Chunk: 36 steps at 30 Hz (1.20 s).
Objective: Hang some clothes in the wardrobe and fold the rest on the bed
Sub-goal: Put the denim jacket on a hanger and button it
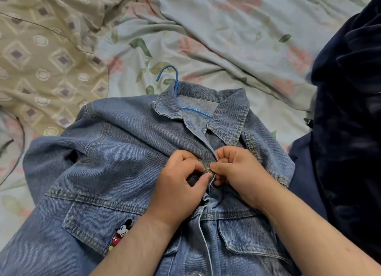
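Her left hand [181,180] and right hand [237,172] both pinch the jacket [103,152] front around 1 button [208,169]. The jacket lies on the bed [226,38] with a blue hanger [175,84] inside. I'd push the button through slowly, keeping both edges flat.

Single view: a head-worn wide-angle camera looks forward and steeply down onto the bed [226,38] from close range. Both forearms enter from the near edge, and the hands [208,172] sit just below frame centre. The bed fills the frame to its far edge. Edges show wide-angle curvature.
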Motion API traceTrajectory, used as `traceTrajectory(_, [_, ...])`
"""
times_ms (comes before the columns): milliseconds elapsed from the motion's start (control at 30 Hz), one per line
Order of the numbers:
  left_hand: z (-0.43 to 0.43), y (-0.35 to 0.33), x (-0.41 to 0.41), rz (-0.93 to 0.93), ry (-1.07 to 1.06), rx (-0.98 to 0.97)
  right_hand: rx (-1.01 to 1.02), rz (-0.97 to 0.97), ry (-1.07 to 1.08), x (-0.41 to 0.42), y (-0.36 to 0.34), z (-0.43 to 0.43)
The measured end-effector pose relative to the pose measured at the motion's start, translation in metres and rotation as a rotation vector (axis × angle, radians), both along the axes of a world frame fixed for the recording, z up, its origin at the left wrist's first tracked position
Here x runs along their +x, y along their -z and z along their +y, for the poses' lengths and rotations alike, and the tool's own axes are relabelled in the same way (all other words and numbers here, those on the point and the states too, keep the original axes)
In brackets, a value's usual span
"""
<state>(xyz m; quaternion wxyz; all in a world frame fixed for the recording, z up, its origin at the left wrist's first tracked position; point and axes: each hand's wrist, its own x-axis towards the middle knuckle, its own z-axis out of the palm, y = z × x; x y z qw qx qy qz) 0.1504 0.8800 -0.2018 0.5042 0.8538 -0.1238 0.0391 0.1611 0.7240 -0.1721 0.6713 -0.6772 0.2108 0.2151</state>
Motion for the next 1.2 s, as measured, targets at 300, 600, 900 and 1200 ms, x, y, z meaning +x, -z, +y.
traceTrajectory(300, [-0.003, 0.003, 0.001, -0.068, 0.002, 0.013, 0.209, 0.161, 0.244, 0.005, -0.002, 0.007])
traceTrajectory(600, [-0.003, 0.005, 0.000, -0.105, -0.021, 0.019, 0.220, 0.107, 0.203, 0.001, -0.005, 0.008])
traceTrajectory(900, [-0.001, 0.006, -0.001, -0.106, -0.010, 0.009, 0.348, 0.223, 0.154, 0.004, -0.013, -0.004])
traceTrajectory(1200, [0.000, 0.010, -0.001, -0.104, 0.051, 0.032, 0.122, 0.416, -0.063, 0.026, -0.025, -0.006])
